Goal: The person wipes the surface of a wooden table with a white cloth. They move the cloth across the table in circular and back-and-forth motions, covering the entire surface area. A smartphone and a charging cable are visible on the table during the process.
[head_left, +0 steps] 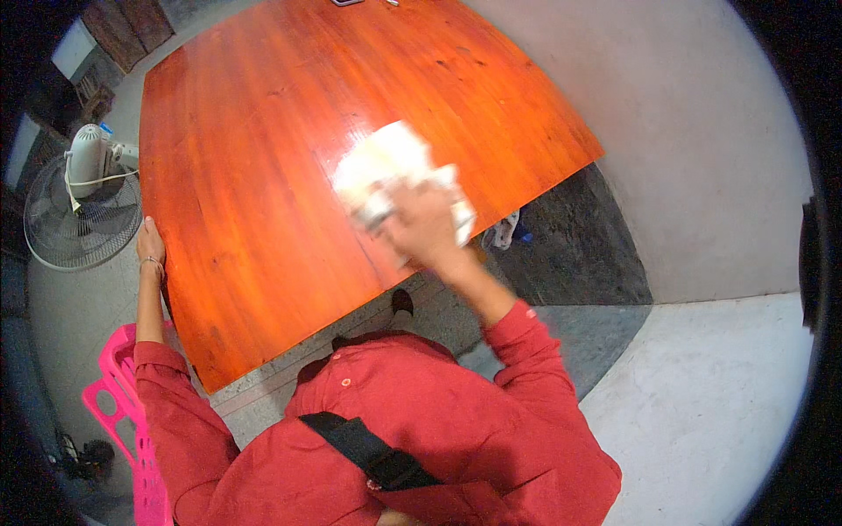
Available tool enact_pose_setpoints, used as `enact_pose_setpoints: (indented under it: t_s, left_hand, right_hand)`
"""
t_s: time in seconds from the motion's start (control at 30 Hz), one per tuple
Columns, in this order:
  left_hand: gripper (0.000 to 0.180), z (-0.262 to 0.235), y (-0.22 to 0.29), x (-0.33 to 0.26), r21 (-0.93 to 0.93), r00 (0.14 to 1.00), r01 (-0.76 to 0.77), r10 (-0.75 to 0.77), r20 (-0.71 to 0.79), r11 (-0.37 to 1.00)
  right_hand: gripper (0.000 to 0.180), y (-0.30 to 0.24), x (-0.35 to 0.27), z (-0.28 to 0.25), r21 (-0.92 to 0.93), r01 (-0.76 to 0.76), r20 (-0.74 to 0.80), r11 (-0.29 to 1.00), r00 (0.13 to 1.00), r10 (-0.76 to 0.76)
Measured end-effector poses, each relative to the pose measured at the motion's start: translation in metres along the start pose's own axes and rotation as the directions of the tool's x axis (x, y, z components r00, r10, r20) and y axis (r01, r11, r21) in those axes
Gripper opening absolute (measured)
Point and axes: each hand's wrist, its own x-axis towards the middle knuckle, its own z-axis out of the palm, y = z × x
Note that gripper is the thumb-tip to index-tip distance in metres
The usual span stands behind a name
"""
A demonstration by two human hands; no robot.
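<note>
In the head view the right hand (421, 230) presses a crumpled white cloth (386, 167) flat on the glossy orange-red wooden table (263, 175), its grip closed over the cloth's near edge, while the left hand (149, 245) rests on the table's left edge, though whether its grip curls round that edge I cannot tell. To wipe well, I judge it best to keep the cloth bunched under the palm with even pressure along the grain. No packages, labels or signs show; a white fan (83, 193) stands left, a pink plastic chair (123, 412) below it.
</note>
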Motion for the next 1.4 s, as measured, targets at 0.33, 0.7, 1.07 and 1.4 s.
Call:
enact_pose_setpoints:
  t_s: [0.33,0.7,1.07,1.4]
  left_hand:
    - [0.064,-0.004,0.003,-0.003,-0.035,0.997,0.033,-0.031,0.072,0.999]
    - [0.063,-0.002,0.008,-0.008,-0.094,0.998,-0.067,0.067,0.0,0.993]
    - [0.062,0.01,-0.022,0.008,-0.154,0.998,-0.065,0.065,-0.008,0.986]
    - [0.063,-0.005,0.012,-0.015,-0.164,0.998,-0.057,0.059,0.011,0.985]
  right_hand:
    - [0.047,0.033,-0.026,-0.029,-0.046,-0.031,0.059,0.998,0.998,0.034]
    - [0.031,0.182,0.017,-0.042,-0.349,-0.458,-0.141,0.817,0.888,0.437]
    - [0.052,-0.001,-0.025,-0.023,0.015,0.126,0.09,0.992,0.988,-0.127]
    - [0.04,0.211,0.021,-0.08,-0.364,-0.553,-0.153,0.75,0.829,0.537]
